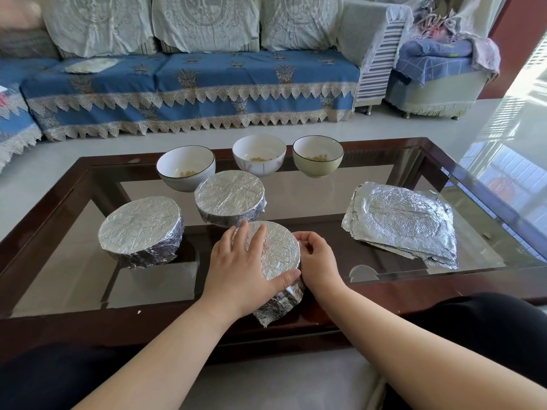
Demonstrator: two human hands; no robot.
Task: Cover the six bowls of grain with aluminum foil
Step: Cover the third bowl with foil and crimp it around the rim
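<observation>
Left hand [245,261] flat on near foil bowl [281,255], right hand [316,258] pinching its side (three bowls [318,155] uncovered). Foil sheets [399,220] nearby.

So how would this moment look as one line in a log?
step: wrapping third bowl | left hand: pressing foil top | right hand: pinching foil edge | foil stack: beside | uncovered bowls: three

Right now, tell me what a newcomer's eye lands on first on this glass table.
First, the two hands at the near edge: the left hand presses flat on the foil-wrapped round bowl while the right hand pinches the foil at its side. Behind it stand two more foil-covered bowls, then three open ceramic bowls of yellow grain along the far edge. A crinkled stack of aluminum foil sheets lies at the right.
</observation>
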